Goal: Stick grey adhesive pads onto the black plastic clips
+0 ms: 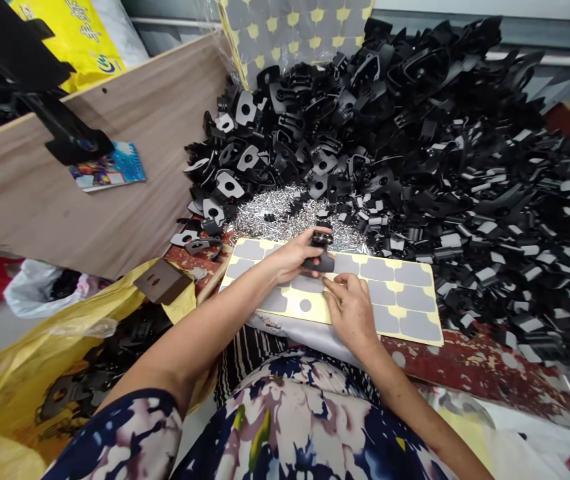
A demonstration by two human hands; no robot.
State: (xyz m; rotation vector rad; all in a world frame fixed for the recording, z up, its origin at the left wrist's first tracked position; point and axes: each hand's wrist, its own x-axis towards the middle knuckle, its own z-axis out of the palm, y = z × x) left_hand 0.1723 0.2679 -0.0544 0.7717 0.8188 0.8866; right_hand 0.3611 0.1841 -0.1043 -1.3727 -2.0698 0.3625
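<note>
My left hand (pixel 299 259) is closed around a small black plastic part (pixel 323 261), holding it just above a sticker sheet (pixel 322 313). The sheet has a yellow backing with rows of grey stickers and lies across the table edge in front of me. Thumb and forefinger of my right hand (pixel 353 312) are pinched together at the edge of a grey sticker (pixel 309 285) in the middle row. Below it, a bare yellow patch carries only a small grey disc (pixel 305 305). The fingertips partly cover the sticker's edge.
Beyond the sheet lie a heap of metal pins (pixel 275 205) and a large pile of black plastic parts (pixel 415 140). Another sticker sheet (pixel 295 30) stands behind. At left are a wooden board (pixel 129 220), a brown box (pixel 162 281) and a yellow bag (pixel 19 360) holding black parts.
</note>
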